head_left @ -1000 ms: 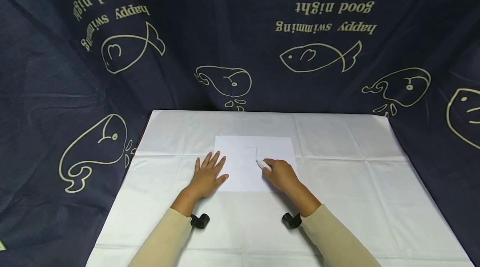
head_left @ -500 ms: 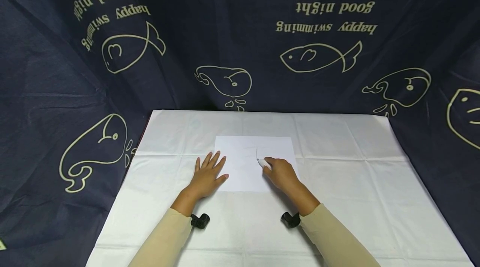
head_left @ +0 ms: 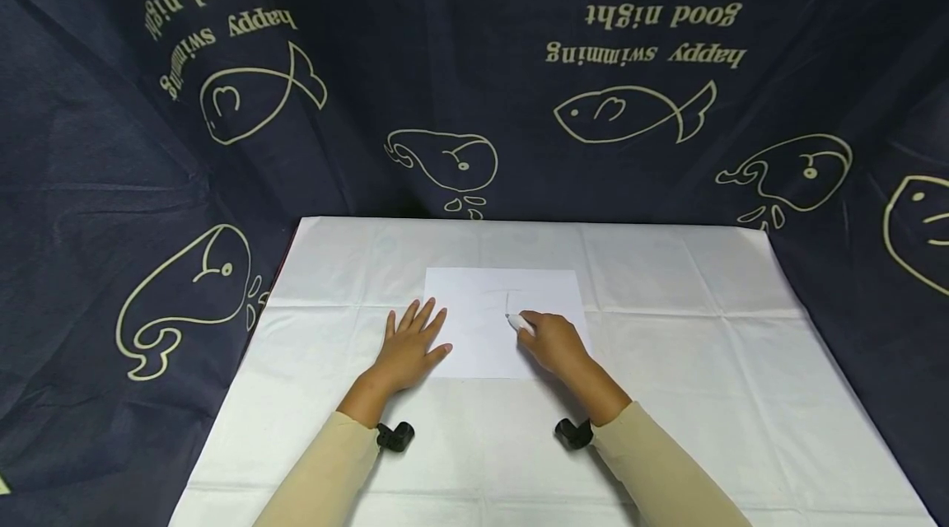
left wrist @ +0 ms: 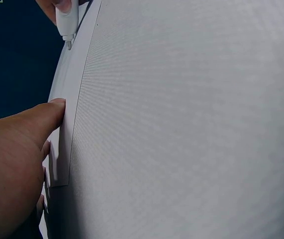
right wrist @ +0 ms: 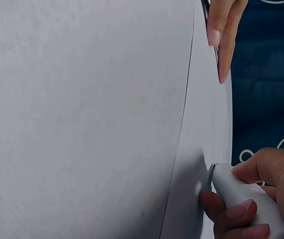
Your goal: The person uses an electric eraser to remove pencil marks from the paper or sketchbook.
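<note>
A white sheet of paper (head_left: 482, 350) lies on the cloth-covered table, with faint grey lines in its upper middle. My left hand (head_left: 408, 354) rests flat with spread fingers across the sheet's left edge; its thumb touches the paper in the left wrist view. Over the sheet's right half, my right hand (head_left: 558, 343) grips a thick white pen-shaped tool (head_left: 522, 324) with a narrow grey tip. That tip points left and meets the paper, or nearly so, by the lower end of an upright line. In the right wrist view, fingers and thumb wrap the tool's body (right wrist: 251, 196).
White cloth (head_left: 667, 362) with fold creases covers the table around the sheet. A dark blue curtain (head_left: 519, 173) printed with fish and whales hangs behind the table and down its sides. Black wrist cameras (head_left: 396, 436) sit at both sleeve cuffs.
My right hand and the white tool shift only slightly, the tip first up and right, then back left. The left hand and the paper stay in place.
</note>
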`<state>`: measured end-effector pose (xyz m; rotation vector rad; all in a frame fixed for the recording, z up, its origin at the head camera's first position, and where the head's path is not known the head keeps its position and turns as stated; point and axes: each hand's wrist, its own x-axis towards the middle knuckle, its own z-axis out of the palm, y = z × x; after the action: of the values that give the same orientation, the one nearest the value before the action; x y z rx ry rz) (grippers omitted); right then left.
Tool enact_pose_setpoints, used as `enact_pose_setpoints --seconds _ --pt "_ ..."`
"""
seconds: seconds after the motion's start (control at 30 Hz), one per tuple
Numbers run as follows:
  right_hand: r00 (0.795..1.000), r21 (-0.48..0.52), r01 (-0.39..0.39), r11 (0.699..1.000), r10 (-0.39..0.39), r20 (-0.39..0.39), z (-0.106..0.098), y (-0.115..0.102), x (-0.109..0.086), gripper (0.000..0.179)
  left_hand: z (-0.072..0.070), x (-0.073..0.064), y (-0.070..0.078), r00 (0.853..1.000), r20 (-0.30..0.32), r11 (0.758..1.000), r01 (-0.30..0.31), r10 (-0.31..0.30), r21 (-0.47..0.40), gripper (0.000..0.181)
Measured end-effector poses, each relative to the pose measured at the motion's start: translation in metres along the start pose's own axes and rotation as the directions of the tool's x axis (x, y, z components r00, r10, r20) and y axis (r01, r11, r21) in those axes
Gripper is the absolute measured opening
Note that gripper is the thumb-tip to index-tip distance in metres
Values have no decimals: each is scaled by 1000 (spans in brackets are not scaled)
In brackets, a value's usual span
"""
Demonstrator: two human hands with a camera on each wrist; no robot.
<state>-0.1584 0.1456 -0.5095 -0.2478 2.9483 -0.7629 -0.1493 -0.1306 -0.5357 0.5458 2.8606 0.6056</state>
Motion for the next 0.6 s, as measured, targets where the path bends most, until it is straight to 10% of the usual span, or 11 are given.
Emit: enact_pose_setpoints --seconds 0.6 --pt "1000 4 -8 1000 8 -22 2 1 2 38 2 0 -2 1000 13 1000 13 -13 -3 69"
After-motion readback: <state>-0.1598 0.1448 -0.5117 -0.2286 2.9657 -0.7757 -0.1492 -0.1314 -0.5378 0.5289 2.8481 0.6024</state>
